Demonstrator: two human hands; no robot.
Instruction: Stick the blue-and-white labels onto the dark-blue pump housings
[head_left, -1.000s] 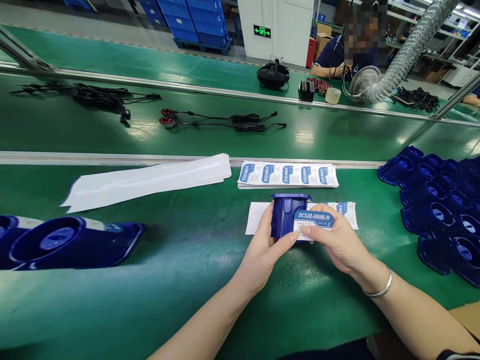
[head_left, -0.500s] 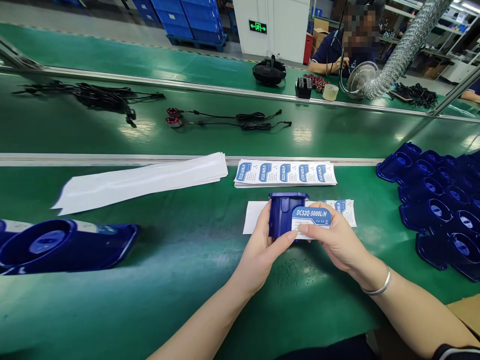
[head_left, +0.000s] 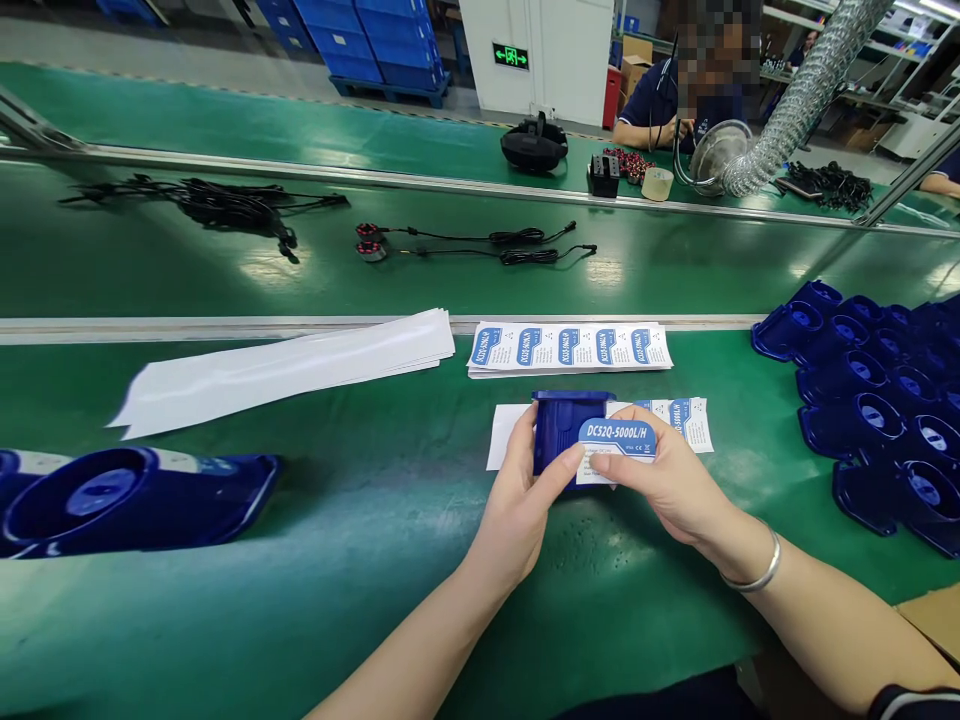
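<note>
A dark blue plastic housing [head_left: 559, 425] is held over the green bench by my left hand [head_left: 517, 490], fingers wrapped round its left side. Between the thumb and fingers of my right hand [head_left: 660, 470] is a white and blue label [head_left: 619, 438] printed "DC52Q-5000L/H". The label lies against the right part of the housing's face, and my left thumb reaches its left edge. Whether it is fully stuck down I cannot tell. Just behind my hands lies a partly used label sheet [head_left: 694, 422], partly covered by them. The fingers behind the housing are hidden.
A stack of label sheets [head_left: 570, 348] and white strips [head_left: 292, 372] lie farther back. Blue housings [head_left: 862, 370] crowd the right side; labelled ones [head_left: 202, 505] sit at left. Cables [head_left: 225, 205] rest on the conveyor. A person [head_left: 645, 110] works across it, near a duct [head_left: 806, 110].
The label and right hand have shifted slightly left relative to the housing. Cables and the motors with leads on the conveyor have moved a little to the right.
</note>
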